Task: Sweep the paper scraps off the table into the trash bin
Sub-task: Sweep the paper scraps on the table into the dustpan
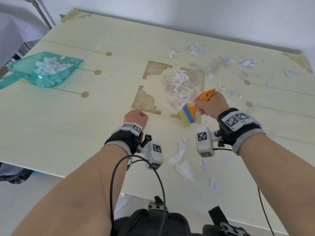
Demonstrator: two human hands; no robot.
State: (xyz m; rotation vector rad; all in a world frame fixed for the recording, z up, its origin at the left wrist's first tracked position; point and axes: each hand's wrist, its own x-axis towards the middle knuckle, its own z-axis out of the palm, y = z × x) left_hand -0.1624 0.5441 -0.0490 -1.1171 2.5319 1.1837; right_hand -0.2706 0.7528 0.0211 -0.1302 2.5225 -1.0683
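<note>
Paper scraps [180,79] lie scattered over the centre, far right and near edge of the cream table [105,108], which has tan inlay marks; white wall behind, pale floor below. Right hand [210,104] grips an orange brush [194,108], bristles down. Left hand [136,117] is fisted, holding nothing. Teal dustpan [42,70], far left, holds scraps.

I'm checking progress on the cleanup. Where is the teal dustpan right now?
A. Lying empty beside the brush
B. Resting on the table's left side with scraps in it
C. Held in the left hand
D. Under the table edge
B: the teal dustpan sits on the table at the left, holding paper scraps, untouched by the left hand.
</note>
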